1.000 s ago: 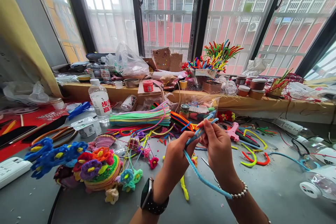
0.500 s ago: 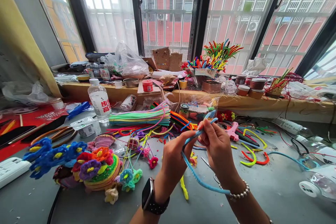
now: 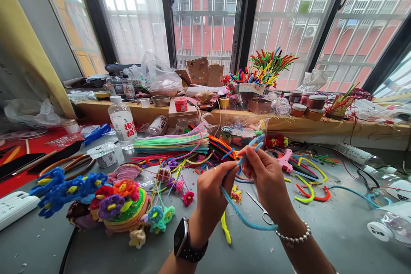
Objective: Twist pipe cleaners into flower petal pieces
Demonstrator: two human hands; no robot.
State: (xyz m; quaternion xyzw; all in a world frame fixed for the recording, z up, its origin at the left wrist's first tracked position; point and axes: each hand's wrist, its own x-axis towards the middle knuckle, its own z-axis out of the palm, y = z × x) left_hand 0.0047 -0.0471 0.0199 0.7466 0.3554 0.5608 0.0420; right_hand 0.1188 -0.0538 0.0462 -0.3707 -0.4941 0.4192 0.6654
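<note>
A light blue pipe cleaner [image 3: 245, 219] is pinched between both hands above the grey table. My left hand [image 3: 213, 192], with a black watch at the wrist, closes on it, and its loose end curves down and right toward the other wrist. My right hand [image 3: 261, 175], wearing a beaded bracelet, grips it near its upper end, where a fuzzy blue tip sticks out above the fingers. The exact twist between the fingertips is hidden. Scissors [image 3: 259, 208] lie on the table beneath the right hand, and a yellow fuzzy piece [image 3: 225, 227] lies below the hands.
Fuzzy flowers [image 3: 112, 205] on a round striped base stand at the left. Behind are a pastel pipe cleaner bundle [image 3: 173, 142] and a water bottle [image 3: 122, 122]. A pink glue gun [image 3: 285, 161] and curved coloured pieces lie right. Another bottle [image 3: 391, 227] lies at the right edge.
My right hand has turned slightly and its wrist has shifted right, uncovering more of the scissors. The loose blue end has moved a little left and up.
</note>
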